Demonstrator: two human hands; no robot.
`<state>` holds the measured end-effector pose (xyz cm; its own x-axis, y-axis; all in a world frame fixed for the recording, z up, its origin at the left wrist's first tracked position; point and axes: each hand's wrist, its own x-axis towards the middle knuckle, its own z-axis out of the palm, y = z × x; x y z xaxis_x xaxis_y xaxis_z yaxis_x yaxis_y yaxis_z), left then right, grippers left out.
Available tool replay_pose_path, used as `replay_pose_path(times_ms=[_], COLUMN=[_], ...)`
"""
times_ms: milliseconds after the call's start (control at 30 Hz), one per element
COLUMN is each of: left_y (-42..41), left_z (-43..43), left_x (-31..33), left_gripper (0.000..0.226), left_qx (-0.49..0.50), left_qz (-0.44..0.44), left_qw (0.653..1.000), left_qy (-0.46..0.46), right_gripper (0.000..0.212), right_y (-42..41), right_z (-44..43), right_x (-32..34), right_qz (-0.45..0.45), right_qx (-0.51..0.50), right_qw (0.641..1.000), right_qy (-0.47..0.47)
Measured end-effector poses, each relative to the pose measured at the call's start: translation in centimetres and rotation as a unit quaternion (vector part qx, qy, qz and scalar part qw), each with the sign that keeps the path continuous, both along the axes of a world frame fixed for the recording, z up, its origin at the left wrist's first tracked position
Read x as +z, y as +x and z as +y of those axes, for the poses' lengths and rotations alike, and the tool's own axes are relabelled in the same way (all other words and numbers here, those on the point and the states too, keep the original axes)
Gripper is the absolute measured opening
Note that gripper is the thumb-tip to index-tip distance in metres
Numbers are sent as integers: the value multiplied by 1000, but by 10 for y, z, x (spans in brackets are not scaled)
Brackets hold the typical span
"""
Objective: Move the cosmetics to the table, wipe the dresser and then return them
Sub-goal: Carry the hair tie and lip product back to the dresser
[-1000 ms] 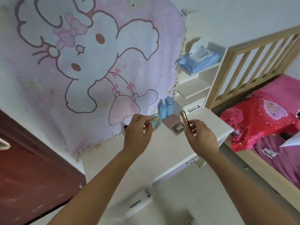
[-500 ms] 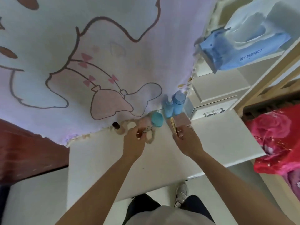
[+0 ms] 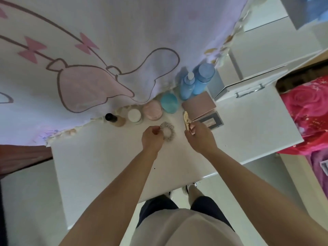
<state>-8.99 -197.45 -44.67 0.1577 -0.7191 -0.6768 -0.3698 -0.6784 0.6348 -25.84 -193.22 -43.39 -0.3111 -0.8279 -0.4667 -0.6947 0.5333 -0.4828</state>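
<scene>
On the white dresser my left hand pinches a small reddish-brown item, its fingertips at the edge of a beige scrunchie lying flat. My right hand grips a gold tube that points away from me beside a pink palette box. Along the back stand two blue bottles, a teal jar, a pink jar, a white jar and a black-capped foundation bottle.
A cartoon-print cloth hangs behind the cosmetics and onto the dresser's back edge. A small white drawer unit sits at the back right. A bed with red bedding is on the right, a dark red door on the left.
The view has tilted down over the dresser. Both hands came down to its top; the scrunchie that hung from my left hand now lies on the surface, and the gold tube is lower.
</scene>
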Motion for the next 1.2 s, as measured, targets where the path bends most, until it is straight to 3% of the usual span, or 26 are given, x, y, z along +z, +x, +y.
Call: replay_pose_path(times_ms=[100, 233, 367, 533, 667, 833, 900, 1000, 1200], left_y=[5, 6, 11, 35, 66, 106, 119, 138, 190], left_z=[1, 0, -4, -4, -1, 20, 42, 93, 204], left_x=[-4, -8, -7, 8, 32, 86, 110, 142, 190], left_gripper=[27, 31, 40, 47, 46, 45, 45, 45, 61], left_qx=[4, 42, 49, -114, -162, -134, -110, -55, 34], left_qz=[-13, 103, 161, 18, -83, -214, -297, -406, -483], left_qw=[1000, 993, 984, 993, 983, 962, 935, 886, 869], left_qy=[0, 41, 52, 29, 7, -107, -159, -216, -100], right_gripper=[30, 19, 37, 47, 43, 31, 31, 44, 58], right_y=[7, 14, 15, 4, -7, 0, 14, 54, 163], right_z=[-4, -7, -8, -8, -19, -45, -55, -59, -10], right_x=[-4, -10, -8, 11, 40, 76, 86, 92, 121], right_qz=[-6, 7, 17, 42, 45, 66, 36, 52, 2], right_qx=[-2, 21, 16, 20, 30, 128, 178, 317, 440], right_qw=[1000, 999, 999, 998, 999, 975, 961, 912, 837], right_qy=[15, 33, 32, 40, 2, -169, -211, -256, -326])
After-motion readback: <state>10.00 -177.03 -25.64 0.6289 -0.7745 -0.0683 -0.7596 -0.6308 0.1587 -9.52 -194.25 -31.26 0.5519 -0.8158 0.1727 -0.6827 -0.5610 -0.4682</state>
